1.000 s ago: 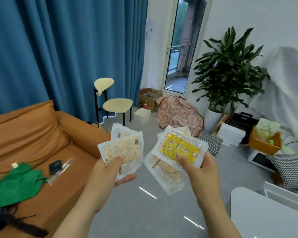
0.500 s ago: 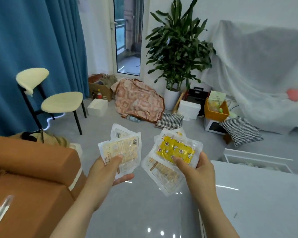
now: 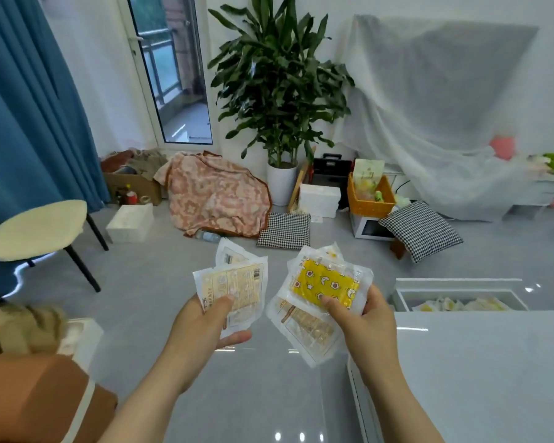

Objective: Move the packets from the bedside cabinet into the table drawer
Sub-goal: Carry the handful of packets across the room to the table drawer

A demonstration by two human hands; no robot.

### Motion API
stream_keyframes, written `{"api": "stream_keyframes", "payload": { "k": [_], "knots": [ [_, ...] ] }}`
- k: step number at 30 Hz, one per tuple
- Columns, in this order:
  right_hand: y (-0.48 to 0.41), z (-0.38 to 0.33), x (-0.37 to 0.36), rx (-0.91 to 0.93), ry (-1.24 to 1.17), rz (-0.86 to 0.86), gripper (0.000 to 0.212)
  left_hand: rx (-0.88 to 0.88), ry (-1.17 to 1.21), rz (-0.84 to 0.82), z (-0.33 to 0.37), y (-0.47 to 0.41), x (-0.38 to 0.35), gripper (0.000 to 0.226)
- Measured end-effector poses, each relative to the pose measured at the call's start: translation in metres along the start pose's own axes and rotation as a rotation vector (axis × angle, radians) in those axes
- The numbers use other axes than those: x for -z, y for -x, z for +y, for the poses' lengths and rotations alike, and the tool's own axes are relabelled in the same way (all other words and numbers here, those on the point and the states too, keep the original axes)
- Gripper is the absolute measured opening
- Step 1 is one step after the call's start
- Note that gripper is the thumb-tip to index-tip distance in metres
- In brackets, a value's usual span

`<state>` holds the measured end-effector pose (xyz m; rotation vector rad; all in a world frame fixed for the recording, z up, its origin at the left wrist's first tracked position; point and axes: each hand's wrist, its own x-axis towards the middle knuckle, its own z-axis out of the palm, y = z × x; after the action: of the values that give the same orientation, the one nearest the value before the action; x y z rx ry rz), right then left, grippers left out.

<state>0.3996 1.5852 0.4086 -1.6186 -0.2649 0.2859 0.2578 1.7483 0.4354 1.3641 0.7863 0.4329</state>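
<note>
Beside the near-left corner of the white table (image 3: 493,362), both hands are carrying packets above the floor. The left hand (image 3: 202,327) is pinching two pale packets (image 3: 234,289), its thumb lying on the printed face of the front one and its fingers curling beneath; the second is peeking out behind. The right hand (image 3: 365,327) is gripping a fanned stack in the same manner, its thumb pressing on the yellow packet (image 3: 325,284) while a lower packet (image 3: 304,327) is jutting down and to the left beneath it.

The open drawer (image 3: 458,284) is lying ahead and to the right of both hands, beyond the table's far edge, its long axis running left to right across the view. It is already holding several stored packets (image 3: 454,305). The right hand is the nearer of the two, near the drawer's left end; the left hand is sitting well apart from it, with the right-hand stack between. On this layout the coming move is probably calling for a forward and rightward reach, right hand first. The bedside cabinet is not showing.

Compared with half a second earlier, neither grip is changing and both stacks are keeping their fan. The view is swinging, so the drawer is drawing closer to the right hand, and the orange sofa (image 3: 29,394) is shrinking into the lower-left corner.
</note>
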Motion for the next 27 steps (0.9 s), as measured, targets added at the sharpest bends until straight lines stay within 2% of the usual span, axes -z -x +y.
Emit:
{"api": "stream_keyframes", "payload": {
  "k": [9, 18, 27],
  "knots": [
    [-0.093, 0.013, 0.008, -0.038, 0.028, 0.129, 0.03, 0.02, -0.109, -0.112, 0.013, -0.11, -0.057, 0.032],
    [-0.202, 0.013, -0.009, -0.065, 0.067, 0.301, 0.031, -0.025, -0.166, -0.296, 0.041, -0.253, -0.101, 0.031],
    [-0.279, 0.02, -0.017, -0.145, 0.088, 0.504, 0.034, 0.043, -0.211, -0.52, 0.059, -0.373, -0.152, 0.029]
  ]
}}
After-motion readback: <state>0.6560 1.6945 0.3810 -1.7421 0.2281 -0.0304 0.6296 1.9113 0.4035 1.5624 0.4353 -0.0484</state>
